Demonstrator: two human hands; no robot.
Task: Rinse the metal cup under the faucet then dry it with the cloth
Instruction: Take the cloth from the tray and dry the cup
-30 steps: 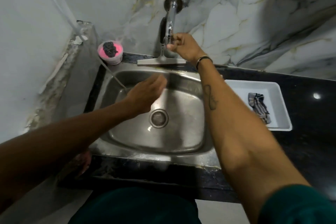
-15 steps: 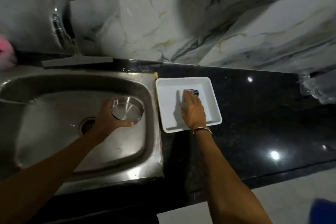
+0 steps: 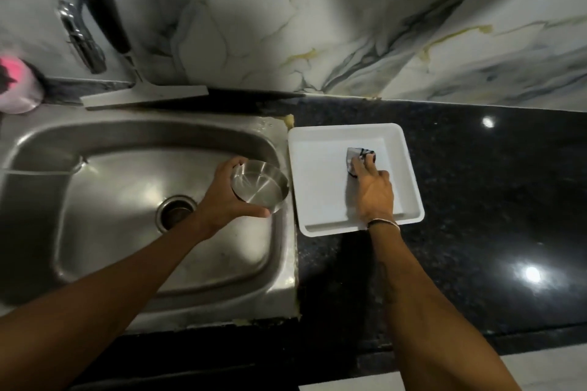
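Rinse looks done: right hand (image 3: 374,190) off chrome faucet (image 3: 81,38), now in shallow white plastic tray (image 3: 409,168) right of steel sink (image 3: 143,136), fingers curled on dark striped cloth (image 3: 360,156). Left hand (image 3: 228,197) wraps round shiny metal cup (image 3: 259,189) over sink's right edge. Drying next, I guess.
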